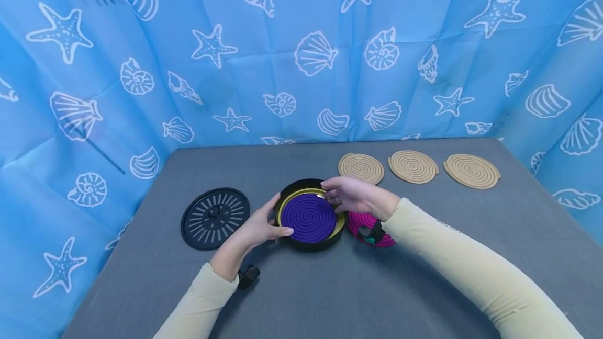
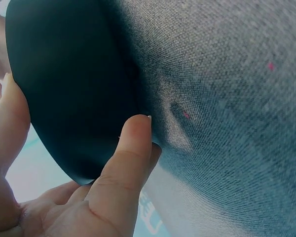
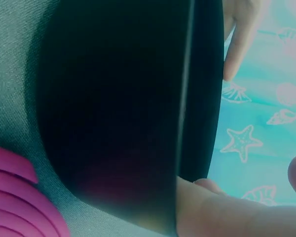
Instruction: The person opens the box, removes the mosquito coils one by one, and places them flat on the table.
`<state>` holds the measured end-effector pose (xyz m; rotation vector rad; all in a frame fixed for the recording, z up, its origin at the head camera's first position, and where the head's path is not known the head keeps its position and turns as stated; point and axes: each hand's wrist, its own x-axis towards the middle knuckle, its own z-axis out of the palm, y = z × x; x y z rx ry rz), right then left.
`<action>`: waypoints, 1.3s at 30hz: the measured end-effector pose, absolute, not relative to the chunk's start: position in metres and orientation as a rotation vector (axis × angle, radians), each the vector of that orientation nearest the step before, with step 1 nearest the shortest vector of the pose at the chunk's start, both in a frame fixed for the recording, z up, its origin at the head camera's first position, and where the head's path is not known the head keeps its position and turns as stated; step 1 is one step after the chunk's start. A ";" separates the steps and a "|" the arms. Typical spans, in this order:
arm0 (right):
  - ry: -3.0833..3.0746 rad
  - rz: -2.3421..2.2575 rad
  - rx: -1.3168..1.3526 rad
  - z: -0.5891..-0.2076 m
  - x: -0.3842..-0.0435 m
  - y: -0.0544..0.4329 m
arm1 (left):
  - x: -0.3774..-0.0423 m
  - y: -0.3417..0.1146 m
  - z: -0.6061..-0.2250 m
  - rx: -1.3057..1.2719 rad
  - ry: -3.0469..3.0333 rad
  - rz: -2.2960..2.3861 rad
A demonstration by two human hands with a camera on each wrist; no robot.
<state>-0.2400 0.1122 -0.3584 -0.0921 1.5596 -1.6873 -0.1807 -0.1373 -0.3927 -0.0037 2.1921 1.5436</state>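
A round black container (image 1: 311, 246) stands on the grey table, holding a purple spiral mat (image 1: 308, 217) with a yellow rim of another piece (image 1: 340, 228) around it. My left hand (image 1: 260, 228) grips the container's left side, its thumb over the rim. In the left wrist view, fingers (image 2: 130, 158) lie against the dark outer wall. At the upper right, my right hand (image 1: 350, 195) reaches over the rim, fingertips inside beside the purple mat. The right wrist view shows a finger (image 3: 212, 205) across the rim, the thumb apart. No held thing shows there.
A pink spiral mat (image 1: 360, 221) lies right of the container, partly under the right wrist. Three beige spiral mats (image 1: 361, 168) (image 1: 413, 166) (image 1: 471, 171) line the back right. A black slotted disc (image 1: 215, 218) with a small knob lies at left. Blue patterned cloth (image 1: 282, 67) hangs behind.
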 end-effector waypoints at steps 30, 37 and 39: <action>1.740 -1.696 -0.234 -0.376 -0.234 0.104 | -0.179 -0.137 -0.392 0.018 2.180 1.545; 1.624 -1.731 -0.217 -0.377 -0.226 0.106 | -0.181 -0.137 -0.392 0.015 2.189 1.533; 1.592 -1.757 -0.213 -0.376 -0.226 0.109 | -0.182 -0.138 -0.392 0.017 2.190 1.533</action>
